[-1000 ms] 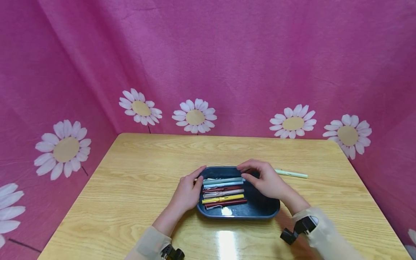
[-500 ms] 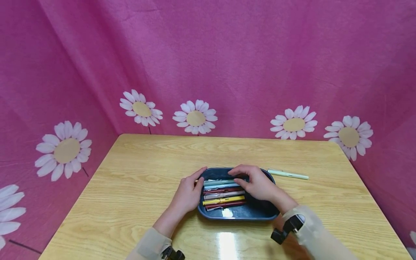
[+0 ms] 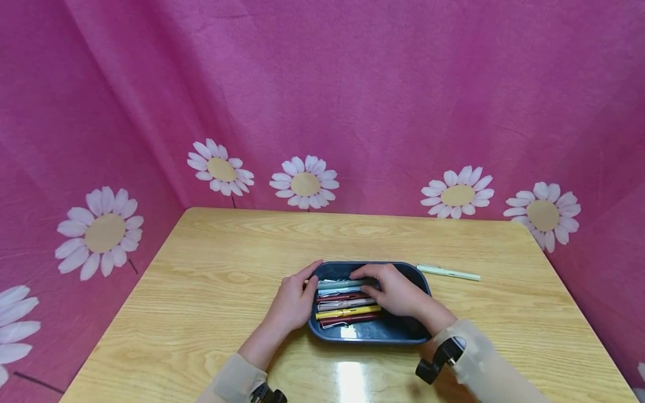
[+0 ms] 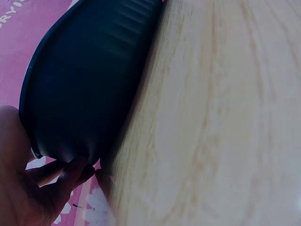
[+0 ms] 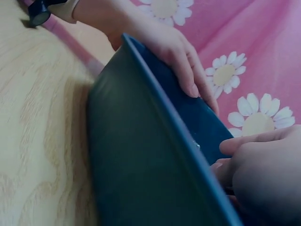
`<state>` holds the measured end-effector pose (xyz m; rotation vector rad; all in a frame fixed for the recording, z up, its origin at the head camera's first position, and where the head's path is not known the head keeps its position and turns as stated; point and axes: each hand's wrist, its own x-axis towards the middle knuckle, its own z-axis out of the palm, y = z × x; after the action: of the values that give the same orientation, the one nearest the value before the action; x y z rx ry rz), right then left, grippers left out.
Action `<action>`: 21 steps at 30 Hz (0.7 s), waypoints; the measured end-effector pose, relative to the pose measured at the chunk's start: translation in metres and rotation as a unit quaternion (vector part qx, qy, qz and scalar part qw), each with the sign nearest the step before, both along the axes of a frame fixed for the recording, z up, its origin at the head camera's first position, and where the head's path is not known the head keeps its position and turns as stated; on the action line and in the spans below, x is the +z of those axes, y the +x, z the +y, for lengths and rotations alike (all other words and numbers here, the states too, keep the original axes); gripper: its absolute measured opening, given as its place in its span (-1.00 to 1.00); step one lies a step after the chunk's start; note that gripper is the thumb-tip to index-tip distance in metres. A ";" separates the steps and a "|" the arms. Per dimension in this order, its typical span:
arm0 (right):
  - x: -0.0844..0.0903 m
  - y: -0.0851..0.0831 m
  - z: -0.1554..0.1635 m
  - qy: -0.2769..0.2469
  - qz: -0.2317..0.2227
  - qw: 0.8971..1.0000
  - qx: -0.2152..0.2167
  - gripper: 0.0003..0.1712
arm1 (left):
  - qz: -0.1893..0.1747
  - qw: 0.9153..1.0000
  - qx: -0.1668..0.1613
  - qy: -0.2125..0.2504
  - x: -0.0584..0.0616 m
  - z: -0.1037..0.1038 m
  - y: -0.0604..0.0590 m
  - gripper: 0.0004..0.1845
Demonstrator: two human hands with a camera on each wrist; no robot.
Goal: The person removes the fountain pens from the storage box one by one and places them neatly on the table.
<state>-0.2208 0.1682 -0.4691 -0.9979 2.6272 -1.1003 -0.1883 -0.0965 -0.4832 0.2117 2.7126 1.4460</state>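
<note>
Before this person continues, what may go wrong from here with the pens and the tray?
The pens lie close together, so the right hand, with its fingers among them, might knock neighbours out of line.

The left hand steadies only the left end of the tray; a push inside could swing the other end.

The mint pen lies outside, near the far right corner, and might get bumped.

Bright head view, white glare on table (image 3: 242, 246), dim bluish wrist views, soft blur

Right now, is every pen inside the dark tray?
No, a pale green pen lies on the table, outside the dark tray.
</note>
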 end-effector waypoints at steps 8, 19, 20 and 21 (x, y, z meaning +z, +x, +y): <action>-0.005 0.000 -0.003 0.031 0.023 0.999 0.009 -0.66 | 0.020 1.000 -0.013 0.006 -0.004 -0.001 -0.002 -0.52; -0.005 0.000 -0.007 0.057 0.065 0.996 0.000 -0.68 | 0.022 1.000 -0.008 0.000 -0.005 -0.001 -0.003 -0.52; -0.005 0.001 -0.007 0.056 0.063 0.996 -0.002 -0.68 | 0.021 1.000 -0.008 0.002 -0.005 -0.001 -0.003 -0.52; -0.006 0.001 -0.006 0.054 0.061 0.997 -0.003 -0.67 | 0.021 1.000 -0.008 0.003 -0.005 -0.001 -0.003 -0.52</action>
<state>-0.2200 0.1619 -0.4748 -1.0667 2.7533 -0.9160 -0.1913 -0.0973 -0.4885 0.2680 2.7335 1.4618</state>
